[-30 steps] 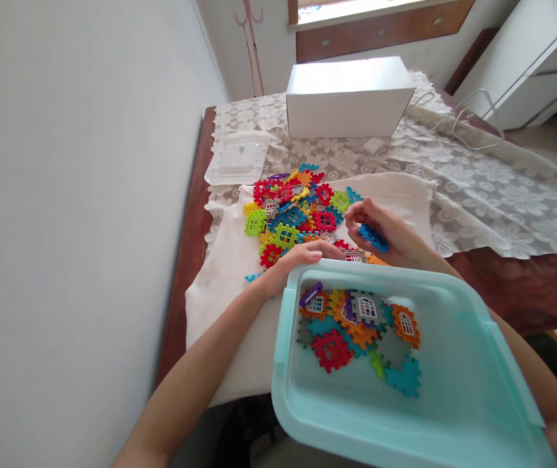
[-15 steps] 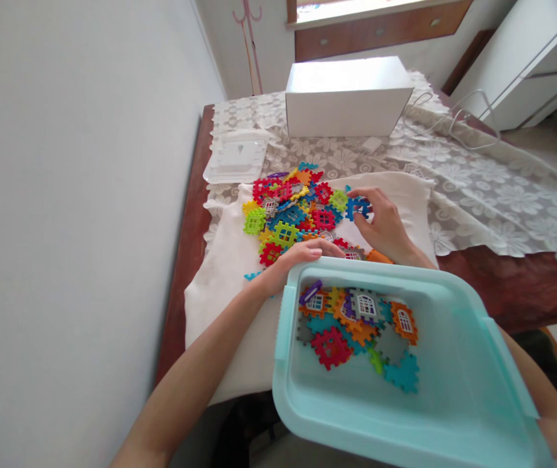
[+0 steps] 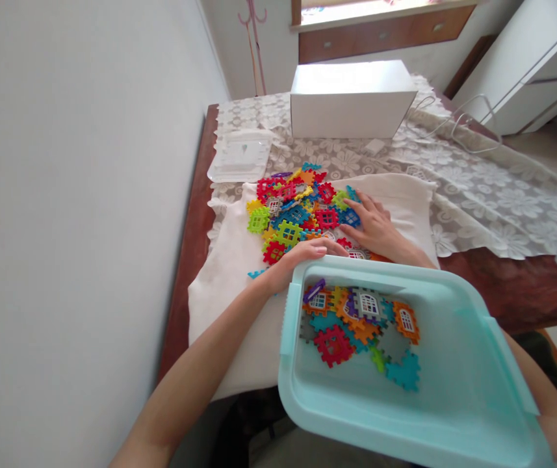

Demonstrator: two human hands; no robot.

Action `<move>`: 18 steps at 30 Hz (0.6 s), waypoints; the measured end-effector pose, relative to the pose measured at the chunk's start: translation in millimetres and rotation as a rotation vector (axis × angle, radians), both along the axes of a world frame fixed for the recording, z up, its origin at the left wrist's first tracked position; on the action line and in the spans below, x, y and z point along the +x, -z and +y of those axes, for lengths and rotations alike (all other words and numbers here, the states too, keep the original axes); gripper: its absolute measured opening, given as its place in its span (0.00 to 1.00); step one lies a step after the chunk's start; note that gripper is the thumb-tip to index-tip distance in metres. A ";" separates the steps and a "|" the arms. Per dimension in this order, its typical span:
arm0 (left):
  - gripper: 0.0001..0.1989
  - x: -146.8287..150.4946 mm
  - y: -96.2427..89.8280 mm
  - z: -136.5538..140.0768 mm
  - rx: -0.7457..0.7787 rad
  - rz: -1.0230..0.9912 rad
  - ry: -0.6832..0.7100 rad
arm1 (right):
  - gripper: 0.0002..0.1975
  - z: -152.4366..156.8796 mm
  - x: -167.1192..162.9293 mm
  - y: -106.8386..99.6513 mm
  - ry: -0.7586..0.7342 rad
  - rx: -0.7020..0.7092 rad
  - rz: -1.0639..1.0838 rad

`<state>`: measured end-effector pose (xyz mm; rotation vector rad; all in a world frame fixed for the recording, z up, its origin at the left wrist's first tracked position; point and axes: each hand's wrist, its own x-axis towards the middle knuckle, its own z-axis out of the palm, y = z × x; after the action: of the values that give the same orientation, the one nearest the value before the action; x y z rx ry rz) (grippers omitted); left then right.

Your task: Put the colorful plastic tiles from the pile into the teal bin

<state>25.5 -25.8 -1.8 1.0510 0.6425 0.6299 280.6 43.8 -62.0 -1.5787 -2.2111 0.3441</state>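
Observation:
A light teal plastic bin (image 3: 468,364) tilts towards me in front, with several toothed building pieces inside, among them a red square piece (image 3: 334,346) and an orange window piece (image 3: 405,322). My left hand (image 3: 307,255) lies along the bin's far rim, its visible fingers stretched out; its underside is hidden. Beyond the bin, my right hand (image 3: 378,229) rests at the right side of a pile of colourful interlocking pieces (image 3: 290,233). Its fingers are spread around a blue window piece (image 3: 349,218) on the cloth, without visibly gripping it. The bin covers part of my right forearm.
A white cloth (image 3: 229,286) lies under the pile, over a lace tablecloth (image 3: 473,195). At the back stand a white box (image 3: 351,114) and, to its left, a clear plastic tray (image 3: 240,159). A wall (image 3: 88,195) runs close along the left.
My right hand has set the blue piece down at the pile's right edge and spread its fingers. My left hand and the bin keep nearly the same place.

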 end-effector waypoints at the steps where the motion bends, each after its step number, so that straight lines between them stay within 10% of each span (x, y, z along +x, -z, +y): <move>1: 0.25 0.1 0.0 -0.1 0.001 0.002 -0.003 | 0.32 0.7 0.3 0.7 -0.007 0.000 0.002; 18: 0.25 0.2 0.5 1.5 0.002 -0.025 0.022 | 0.34 -3.0 0.8 0.6 -0.043 -0.036 -0.042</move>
<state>25.7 -24.3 -2.3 1.0498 0.6076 0.6235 281.5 40.7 -62.6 -1.5721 -2.2857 0.3688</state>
